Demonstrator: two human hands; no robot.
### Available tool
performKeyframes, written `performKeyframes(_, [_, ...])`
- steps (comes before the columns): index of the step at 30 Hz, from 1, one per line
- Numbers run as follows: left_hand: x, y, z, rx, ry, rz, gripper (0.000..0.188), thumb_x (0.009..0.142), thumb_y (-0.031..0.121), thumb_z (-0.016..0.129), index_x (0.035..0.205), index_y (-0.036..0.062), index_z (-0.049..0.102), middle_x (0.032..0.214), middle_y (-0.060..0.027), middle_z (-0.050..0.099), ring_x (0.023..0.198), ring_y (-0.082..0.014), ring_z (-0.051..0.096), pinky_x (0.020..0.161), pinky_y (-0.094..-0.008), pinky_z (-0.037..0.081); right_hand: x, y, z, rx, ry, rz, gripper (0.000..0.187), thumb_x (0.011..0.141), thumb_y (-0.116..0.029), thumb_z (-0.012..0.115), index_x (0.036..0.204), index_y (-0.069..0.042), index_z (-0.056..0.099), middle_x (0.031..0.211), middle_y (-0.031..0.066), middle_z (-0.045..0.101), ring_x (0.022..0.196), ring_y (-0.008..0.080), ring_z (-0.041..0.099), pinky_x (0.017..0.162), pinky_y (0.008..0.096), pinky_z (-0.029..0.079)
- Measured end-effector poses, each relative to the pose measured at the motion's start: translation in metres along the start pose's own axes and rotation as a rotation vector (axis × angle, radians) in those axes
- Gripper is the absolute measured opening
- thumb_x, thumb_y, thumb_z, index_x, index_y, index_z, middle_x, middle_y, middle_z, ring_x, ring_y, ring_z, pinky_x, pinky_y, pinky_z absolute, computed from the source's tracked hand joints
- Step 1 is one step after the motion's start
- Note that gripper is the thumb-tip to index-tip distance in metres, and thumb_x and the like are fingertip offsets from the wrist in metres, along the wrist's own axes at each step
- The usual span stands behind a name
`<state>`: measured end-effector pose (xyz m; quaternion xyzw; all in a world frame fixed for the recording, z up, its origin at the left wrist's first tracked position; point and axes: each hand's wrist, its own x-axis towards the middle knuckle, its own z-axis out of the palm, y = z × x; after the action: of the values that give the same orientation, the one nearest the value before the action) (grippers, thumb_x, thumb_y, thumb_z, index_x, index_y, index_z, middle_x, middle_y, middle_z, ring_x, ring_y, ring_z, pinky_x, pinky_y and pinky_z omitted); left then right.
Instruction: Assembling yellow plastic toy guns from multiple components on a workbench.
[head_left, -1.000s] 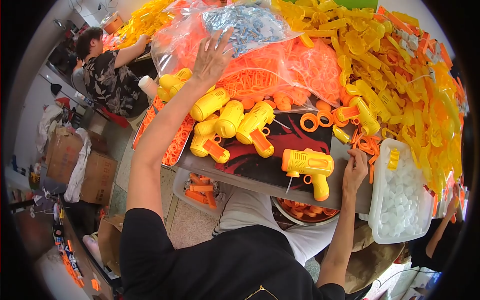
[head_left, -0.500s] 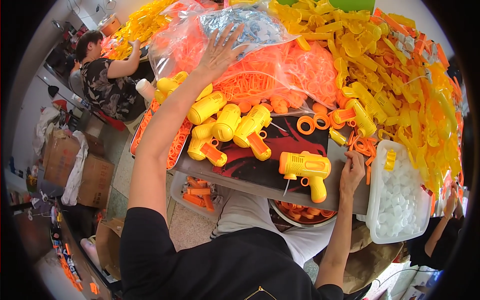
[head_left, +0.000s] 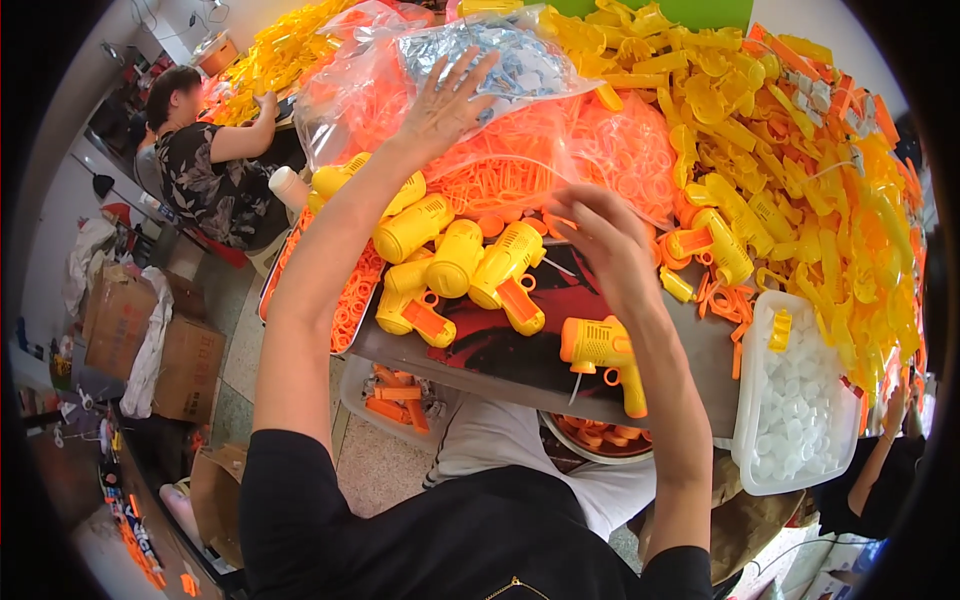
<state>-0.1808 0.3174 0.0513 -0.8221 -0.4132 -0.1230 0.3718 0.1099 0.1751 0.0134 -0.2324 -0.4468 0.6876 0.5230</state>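
Note:
My left hand point(head_left: 448, 102) reaches far forward with fingers spread, lying against a clear bag of small blue-and-white pieces point(head_left: 520, 62). Under that bag are clear bags of orange plastic parts point(head_left: 500, 172). My right hand point(head_left: 608, 232) is slightly blurred above the table, its fingers stretched out and apart near the orange rings, with nothing visible in it. Below it lies a yellow toy gun point(head_left: 597, 343) with an orange front, partly hidden by my right forearm. Several more yellow toy guns point(head_left: 508, 268) lie in a group between my arms.
Yellow plastic parts point(head_left: 770, 150) are heaped at the right. A clear bin of whitish caps point(head_left: 742, 440) stands at the table's right edge. Left is a tray of orange rings point(head_left: 352, 315). A bowl of orange parts point(head_left: 600, 452) sits below the edge. Another person point(head_left: 215, 160) sits far left.
My right hand has lifted from the table's right side and moved left and forward, its forearm now covering part of the nearest toy gun. My left hand stays at the bag.

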Motion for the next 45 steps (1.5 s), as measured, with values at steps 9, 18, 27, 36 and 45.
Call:
performKeyframes(9, [0.006, 0.001, -0.010, -0.025, -0.014, 0.051, 0.022, 0.080, 0.018, 0.072, 0.101, 0.0147, 0.069, 0.166, -0.0056, 0.023, 0.154, -0.0268, 0.018, 0.125, -0.0498, 0.017, 0.159, 0.050, 0.067, 0.580, 0.312, 0.264, 0.054, 0.108, -0.031, 0.042, 0.145, 0.006, 0.029, 0.152, 0.0290, 0.030, 0.143, 0.0418, 0.033, 0.119, 0.0505, 0.032])
performKeyframes(18, [-0.014, 0.035, -0.045, -0.205, 0.149, 0.013, 0.012, 0.081, 0.013, 0.066, 0.091, 0.0105, 0.071, 0.156, -0.0103, 0.041, 0.148, -0.0301, 0.031, 0.123, -0.0507, 0.021, 0.147, 0.053, 0.076, 0.715, 0.277, 0.348, 0.066, 0.109, -0.049, 0.022, 0.144, 0.007, 0.030, 0.145, 0.0244, 0.039, 0.136, 0.0417, 0.040, 0.117, 0.0606, 0.029])
performKeyframes(27, [-0.011, 0.117, -0.096, -0.453, 0.286, 0.085, 0.013, 0.076, 0.009, 0.071, 0.089, 0.0083, 0.069, 0.133, -0.0071, 0.059, 0.126, -0.0288, 0.051, 0.105, -0.0458, 0.038, 0.036, 0.031, 0.022, 0.875, 0.224, 0.241, 0.059, 0.110, -0.044, 0.026, 0.117, 0.008, 0.054, 0.124, 0.0221, 0.054, 0.120, 0.0348, 0.052, 0.113, 0.0541, 0.037])
performKeyframes(36, [0.037, 0.268, -0.079, -1.100, 0.016, 0.159, 0.011, 0.079, 0.012, 0.075, 0.086, 0.0043, 0.071, 0.086, -0.0077, 0.067, 0.077, -0.0229, 0.064, 0.074, -0.0360, 0.049, -0.132, -0.018, -0.080, 0.242, 0.547, 0.026, 0.052, 0.107, -0.047, 0.043, 0.120, 0.002, 0.057, 0.120, 0.0149, 0.062, 0.111, 0.0232, 0.062, 0.105, 0.0418, 0.048])
performKeyframes(45, [0.060, 0.345, -0.045, -1.094, -0.141, 0.271, 0.034, 0.083, 0.027, 0.076, 0.110, 0.0076, 0.071, 0.080, -0.0082, 0.070, 0.080, -0.0212, 0.066, 0.076, -0.0356, 0.049, -0.191, -0.003, -0.139, -0.713, 0.904, -0.106, 0.023, 0.099, -0.022, 0.066, 0.101, 0.001, 0.069, 0.083, 0.0000, 0.066, 0.074, 0.0078, 0.058, 0.071, 0.0233, 0.049])
